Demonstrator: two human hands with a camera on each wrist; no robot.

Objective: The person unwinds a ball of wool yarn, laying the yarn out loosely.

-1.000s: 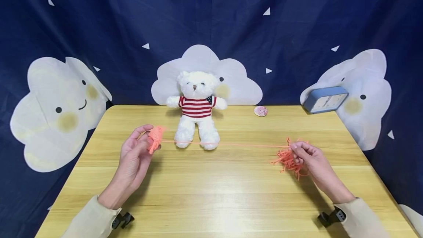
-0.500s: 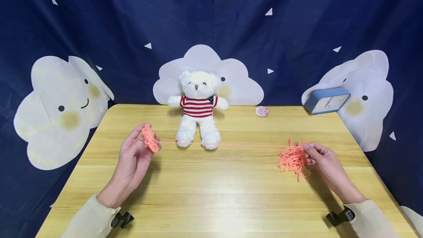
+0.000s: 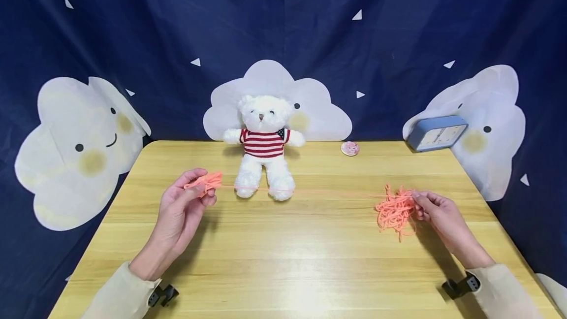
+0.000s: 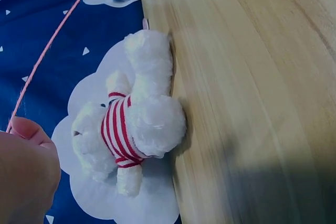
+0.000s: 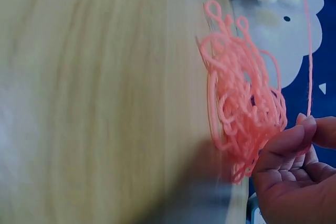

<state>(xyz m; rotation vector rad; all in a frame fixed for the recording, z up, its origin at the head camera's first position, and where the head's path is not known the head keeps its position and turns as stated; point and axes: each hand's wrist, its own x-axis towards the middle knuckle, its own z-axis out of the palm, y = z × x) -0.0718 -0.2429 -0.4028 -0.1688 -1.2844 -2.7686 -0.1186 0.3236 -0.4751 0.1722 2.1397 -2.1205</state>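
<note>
My left hand (image 3: pixel 183 210) holds a small wound bundle of coral yarn (image 3: pixel 211 181) between thumb and fingers, raised over the left of the table. From the bundle a single strand (image 4: pixel 46 48) runs taut across to the right, passing in front of the teddy bear's feet in the head view. At its other end my right hand (image 3: pixel 440 215) pinches the strand between thumb and forefinger, plainly seen in the right wrist view. Beside those fingers a loose, tangled heap of the same yarn (image 5: pixel 239 87) lies on the table. The left wrist view hides the bundle behind the hand.
A white teddy bear (image 3: pixel 263 146) in a red-striped shirt sits at the back of the wooden table (image 3: pixel 283 250). Right of it lies a round pink badge (image 3: pixel 350 148). A blue clock (image 3: pixel 437 133) stands at the back right corner, before a dark blue curtain (image 3: pixel 248 18).
My right hand has moved to the right, drawing the strand along past the heap. In my left hand the bundle has turned from near upright to lying sideways.
</note>
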